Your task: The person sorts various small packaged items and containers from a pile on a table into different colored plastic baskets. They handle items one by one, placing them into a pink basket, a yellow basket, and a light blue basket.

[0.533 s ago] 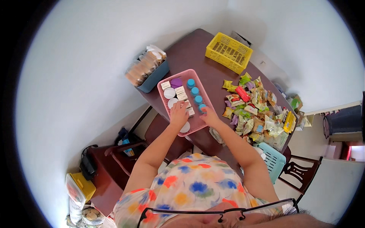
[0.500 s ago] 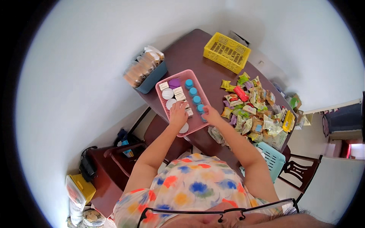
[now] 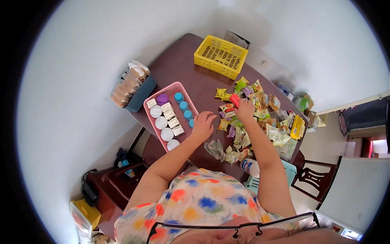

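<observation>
My left hand [image 3: 203, 126] is open over the right rim of a pink basket [image 3: 177, 86], its fingers apart and partly covering the lowest blue-capped bottle. Inside the basket stand a row of blue-topped bottles [image 3: 183, 106], several small white boxes [image 3: 173, 123], a column of round white lids [image 3: 161, 123] and a purple round item [image 3: 162, 99]. Over the heap of wrapped snacks [image 3: 276, 103] reaches my right hand [image 3: 245, 111], fingers stretched out, their tips beside a red packet [image 3: 234, 100]. Nothing is visibly lifted in it.
A yellow slatted crate [image 3: 220, 57] stands at the table's far side. Left of the pink basket is a blue-grey bin [image 3: 141, 94] of packed brown items. A white bottle [image 3: 250, 167] lies near my right forearm, by a light-green basket [image 3: 290, 173]. Wooden chairs [image 3: 315, 179] flank the table [image 3: 172, 53].
My view has shifted, so the table things sit further left. My right hand has left the blue-capped bottles for the snacks. My left hand has moved from the white lids to the basket's right rim.
</observation>
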Tool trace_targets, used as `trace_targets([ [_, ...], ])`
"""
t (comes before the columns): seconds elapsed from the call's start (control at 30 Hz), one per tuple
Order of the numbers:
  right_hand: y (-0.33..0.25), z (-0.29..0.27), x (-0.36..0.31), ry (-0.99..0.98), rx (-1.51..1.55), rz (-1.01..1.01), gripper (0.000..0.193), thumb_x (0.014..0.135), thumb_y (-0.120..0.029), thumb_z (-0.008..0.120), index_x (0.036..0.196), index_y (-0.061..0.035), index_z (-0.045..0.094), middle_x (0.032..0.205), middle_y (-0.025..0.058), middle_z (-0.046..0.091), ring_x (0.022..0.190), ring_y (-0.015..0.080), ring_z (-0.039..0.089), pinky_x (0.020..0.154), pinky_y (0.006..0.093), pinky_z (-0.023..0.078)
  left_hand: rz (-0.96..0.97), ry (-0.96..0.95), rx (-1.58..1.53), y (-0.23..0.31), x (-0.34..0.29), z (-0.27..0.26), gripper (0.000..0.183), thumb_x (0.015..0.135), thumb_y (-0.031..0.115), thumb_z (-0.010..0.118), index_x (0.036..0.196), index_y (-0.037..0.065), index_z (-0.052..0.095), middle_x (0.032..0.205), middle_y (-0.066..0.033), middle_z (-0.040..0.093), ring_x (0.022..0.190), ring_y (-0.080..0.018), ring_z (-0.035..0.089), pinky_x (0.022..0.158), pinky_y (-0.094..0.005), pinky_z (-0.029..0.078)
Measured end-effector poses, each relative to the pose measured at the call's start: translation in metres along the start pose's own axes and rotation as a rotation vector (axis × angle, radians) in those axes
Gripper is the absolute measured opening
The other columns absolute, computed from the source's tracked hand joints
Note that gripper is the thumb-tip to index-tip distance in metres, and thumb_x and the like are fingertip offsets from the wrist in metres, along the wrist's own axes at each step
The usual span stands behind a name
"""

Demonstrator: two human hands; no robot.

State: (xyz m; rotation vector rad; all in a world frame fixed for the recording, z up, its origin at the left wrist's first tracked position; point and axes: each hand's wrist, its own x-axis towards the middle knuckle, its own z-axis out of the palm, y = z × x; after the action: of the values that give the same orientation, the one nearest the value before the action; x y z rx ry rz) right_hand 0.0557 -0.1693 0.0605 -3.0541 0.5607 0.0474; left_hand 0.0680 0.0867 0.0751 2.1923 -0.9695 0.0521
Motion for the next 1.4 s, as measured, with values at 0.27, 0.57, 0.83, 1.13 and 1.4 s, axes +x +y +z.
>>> trace_targets([
  [0.27, 0.01, 0.026, 0.024, -0.116, -0.188, 0.047, 0.054, 0.081, -0.039, 0.065, 0.123, -0.0083, 0.05, 0.106, 0.0158, 0.063, 0.109, 0.0313, 0.052, 0.093, 0.0446, 0.037, 0.003, -0.06, 0.005, 0.001, -0.009, 0.019, 0.038, 0.07, 0.004, 0.065, 0.107, 0.013, 0.06, 0.115, -0.0073, 0.053, 0.116, -0.0278, 0.048, 0.097, -0.0462, 0.034],
  [0.57, 0.009, 0.008, 0.013, 0.114, -0.045, 0.051, 0.046, 0.075, -0.038, 0.068, 0.104, -0.0061, 0.054, 0.093, 0.014, 0.06, 0.097, 0.031, 0.058, 0.083, 0.0435, 0.042, -0.111, 0.025, 0.038, -0.004, -0.023, 0.002, 0.039, 0.069, 0.004, 0.064, 0.107, 0.013, 0.059, 0.115, -0.0056, 0.054, 0.112, -0.0266, 0.05, 0.096, -0.0439, 0.035],
  [0.83, -0.017, -0.055, -0.033, -0.075, 0.525, -0.005, 0.048, 0.075, -0.036, 0.068, 0.108, -0.004, 0.053, 0.105, 0.021, 0.06, 0.097, 0.038, 0.06, 0.084, 0.0438, 0.048, -0.068, 0.093, -0.142, 0.022, -0.015, -0.01, 0.059, 0.066, 0.007, 0.072, 0.122, 0.011, 0.054, 0.122, -0.01, 0.051, 0.114, -0.0318, 0.048, 0.098, -0.0438, 0.038],
  [1.13, -0.091, -0.089, -0.102, -0.179, 0.758, -0.169, 0.05, 0.076, -0.032, 0.073, 0.112, -0.0041, 0.053, 0.103, 0.0177, 0.061, 0.091, 0.0295, 0.063, 0.079, 0.0372, 0.05, 0.017, 0.178, -0.089, 0.035, -0.025, -0.035, 0.061, 0.063, 0.013, 0.077, 0.119, 0.006, 0.054, 0.119, -0.0113, 0.054, 0.11, -0.0323, 0.051, 0.096, -0.0423, 0.041],
  [1.4, -0.14, -0.035, -0.124, -0.262, 1.129, -0.316, 0.052, 0.077, -0.016, 0.074, 0.12, -0.0004, 0.05, 0.113, 0.0176, 0.057, 0.103, 0.0296, 0.058, 0.089, 0.0369, 0.047, -0.198, 0.136, -0.068, -0.009, -0.079, -0.065, 0.054, 0.062, 0.028, 0.082, 0.104, 0.008, 0.057, 0.097, -0.0116, 0.06, 0.088, -0.0338, 0.059, 0.076, -0.0431, 0.047],
])
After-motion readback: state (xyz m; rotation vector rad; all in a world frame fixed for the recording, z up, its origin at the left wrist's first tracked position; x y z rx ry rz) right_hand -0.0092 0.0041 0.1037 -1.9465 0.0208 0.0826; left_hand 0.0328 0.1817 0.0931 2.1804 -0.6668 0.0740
